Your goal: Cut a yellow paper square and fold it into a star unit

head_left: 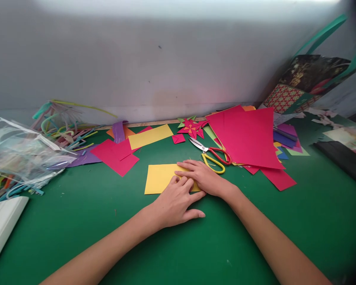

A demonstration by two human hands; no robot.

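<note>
Paper (pixel 158 180), yellow, lies flat on the green table (pixel 106 237), mid-frame, long sides running across. Its right part sits beneath both hands.

Left hand (pixel 175 201): middle fingers bent onto the paper, index straighter, thumb spread clear; no grip visible. Right hand (pixel 208 178): laid low over the paper's right end, fingers extended toward frame left, not clasping anything that shows.

Handling, by judgement: very light, fairly crisp, apt to skid on the smooth top unless pressed. Creases readily; would tear if yanked. Single or doubled layer: cannot tell. Best hold: the bare left corners, thumb and fingertip, or a flat palm. Scissors (pixel 205 149) lie just above the right hand in frame, worth avoiding.
</note>
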